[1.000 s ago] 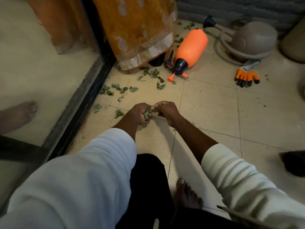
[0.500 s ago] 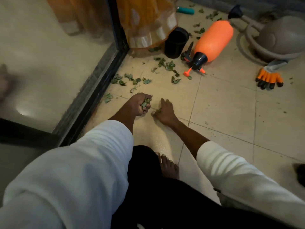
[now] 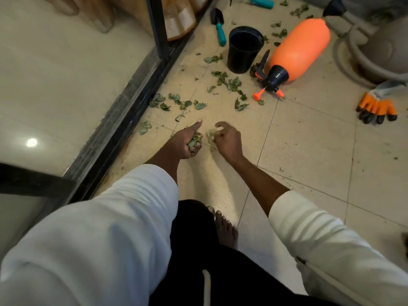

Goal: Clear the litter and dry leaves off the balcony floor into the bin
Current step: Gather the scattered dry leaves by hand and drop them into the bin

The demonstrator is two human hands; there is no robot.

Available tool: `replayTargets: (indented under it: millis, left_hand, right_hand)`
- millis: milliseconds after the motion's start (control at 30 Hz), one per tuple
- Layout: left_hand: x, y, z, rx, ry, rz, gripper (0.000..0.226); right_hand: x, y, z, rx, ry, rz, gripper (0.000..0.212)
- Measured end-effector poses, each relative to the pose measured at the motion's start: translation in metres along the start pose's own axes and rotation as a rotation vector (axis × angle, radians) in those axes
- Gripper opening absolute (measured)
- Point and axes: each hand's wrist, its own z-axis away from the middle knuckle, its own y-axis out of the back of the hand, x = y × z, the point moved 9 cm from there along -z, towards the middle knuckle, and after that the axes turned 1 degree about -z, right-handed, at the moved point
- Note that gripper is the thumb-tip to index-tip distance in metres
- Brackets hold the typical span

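Dry green leaves (image 3: 195,140) fill my left hand (image 3: 185,141), which I have cupped round a small heap of them, thumb stuck out, just above the cream tiled balcony floor (image 3: 309,146). Nearest me, my bare foot (image 3: 225,228) rests on the tile between my two white sleeves. Just beside the left hand, my right hand (image 3: 225,139) has its fingers curled; it is blurred, and I cannot tell whether it pinches a leaf or nothing. Past both hands, more loose green leaves (image 3: 178,103) lie scattered along the dark door track (image 3: 123,120), and another patch of leaves (image 3: 230,82) spreads further on. Beyond that patch stands the black round plastic bin (image 3: 244,50), upright, mouth open. Just beside it on the right lies an orange pressure sprayer bottle (image 3: 295,49) on its side. A teal-handled garden trowel (image 3: 218,27) lies left of the bin. Well apart to the right rests an orange and black work glove (image 3: 377,109)
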Motion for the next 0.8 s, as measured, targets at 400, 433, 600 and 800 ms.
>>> replayTargets:
  millis: [400, 433, 600, 800]
  left_hand:
    - [0.037, -0.046, -0.005, -0.039, -0.179, 0.188, 0.041]
    - [0.038, -0.042, -0.008, -0.006, -0.173, 0.219, 0.036]
    - [0.057, -0.044, -0.026, 0.084, -0.191, 0.334, 0.007]
    - [0.068, -0.054, -0.044, 0.072, -0.193, 0.334, 0.014]
  right_hand:
    - [-0.023, 0.004, -0.026, -0.112, -0.18, -0.199, 0.008]
    - [-0.025, 0.0, -0.028, -0.227, -0.192, -0.226, 0.01]
    - [0.005, 0.043, -0.068, -0.021, -0.198, -0.232, 0.022]
    - [0.092, 0.084, -0.12, 0.093, -0.354, 0.269, 0.083]
